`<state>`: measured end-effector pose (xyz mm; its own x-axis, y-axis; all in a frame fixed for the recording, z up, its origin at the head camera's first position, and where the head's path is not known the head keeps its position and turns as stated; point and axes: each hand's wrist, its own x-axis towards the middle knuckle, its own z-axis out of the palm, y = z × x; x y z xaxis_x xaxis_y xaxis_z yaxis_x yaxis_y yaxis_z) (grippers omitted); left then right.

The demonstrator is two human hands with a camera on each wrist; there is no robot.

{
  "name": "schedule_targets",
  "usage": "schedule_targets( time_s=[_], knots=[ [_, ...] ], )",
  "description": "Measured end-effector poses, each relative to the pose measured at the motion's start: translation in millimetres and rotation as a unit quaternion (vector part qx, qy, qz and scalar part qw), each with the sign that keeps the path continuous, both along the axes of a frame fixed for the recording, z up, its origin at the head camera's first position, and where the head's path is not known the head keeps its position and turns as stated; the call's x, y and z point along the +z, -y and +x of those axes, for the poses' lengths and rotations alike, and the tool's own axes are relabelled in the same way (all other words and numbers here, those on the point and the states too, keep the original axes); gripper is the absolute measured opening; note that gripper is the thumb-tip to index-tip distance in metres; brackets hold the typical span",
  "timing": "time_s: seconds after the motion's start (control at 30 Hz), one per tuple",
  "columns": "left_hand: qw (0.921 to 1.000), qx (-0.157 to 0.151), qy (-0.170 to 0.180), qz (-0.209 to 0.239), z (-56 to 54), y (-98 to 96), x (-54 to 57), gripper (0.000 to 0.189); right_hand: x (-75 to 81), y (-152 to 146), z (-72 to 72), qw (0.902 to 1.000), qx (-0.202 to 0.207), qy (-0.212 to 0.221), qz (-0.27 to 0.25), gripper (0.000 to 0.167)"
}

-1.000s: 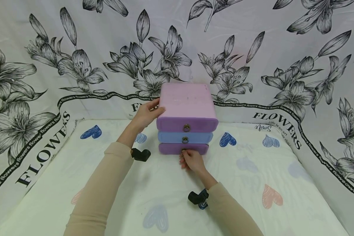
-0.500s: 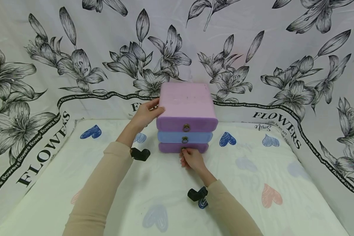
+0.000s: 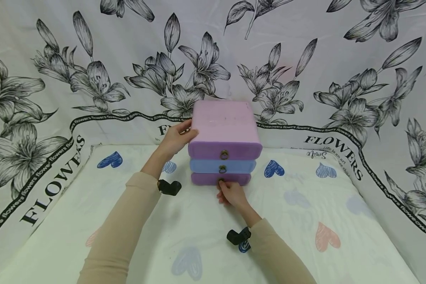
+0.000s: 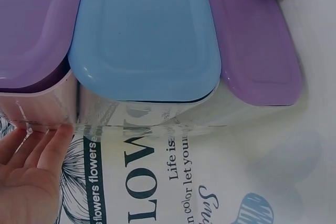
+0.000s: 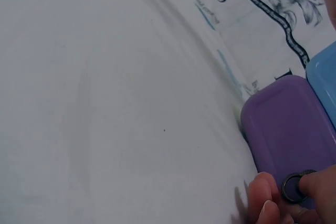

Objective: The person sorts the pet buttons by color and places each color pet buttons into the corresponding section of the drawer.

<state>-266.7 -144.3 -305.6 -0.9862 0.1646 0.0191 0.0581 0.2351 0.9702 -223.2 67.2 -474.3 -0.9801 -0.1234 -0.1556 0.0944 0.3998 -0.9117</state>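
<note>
A small plastic drawer unit [image 3: 225,120] with a pink top stands on the cloth. Its fronts are a purple top drawer [image 3: 206,151], a blue middle drawer [image 3: 202,165] and a purple bottom drawer [image 3: 203,179]. My left hand [image 3: 176,138] rests against the unit's upper left side, thumb on the top edge, fingers extended along the wall. With thumb and finger, my right hand [image 3: 232,192] pinches the metal ring pull [image 5: 284,188] of the bottom drawer. In the left wrist view a narrow dark gap shows behind the top drawer's front.
White cloth [image 3: 287,244] printed with hearts lies under the unit. Behind it hangs a flower-printed sheet [image 3: 145,35]. Metal ring pulls also sit on the upper two drawers. A black wrist device [image 3: 169,187] is on the left arm, another black device [image 3: 238,236] on the right.
The bottom drawer has slid in slightly, and the dark line along its upper edge is gone. Both hands keep nearly the same places.
</note>
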Motion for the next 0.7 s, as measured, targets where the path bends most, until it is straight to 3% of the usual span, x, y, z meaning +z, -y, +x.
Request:
schedule_targets(
  time_s=[0.23,0.43,0.7],
  knots=[
    [0.9999,0.002,-0.010,0.006,-0.1,-2.6,0.0,0.062,1.2,-5.3,2.8,0.9999,0.004,0.015,0.000,0.036],
    [0.9998,0.012,-0.011,-0.005,0.0,-2.8,-1.5,0.061,7.0,-15.5,5.8,0.9992,0.031,-0.006,0.023,0.031],
    [0.9988,0.025,-0.034,-0.025,-12.9,5.9,-23.8,0.063,22.0,-41.4,10.1,0.9859,0.086,-0.070,0.125,0.023]
  ],
)
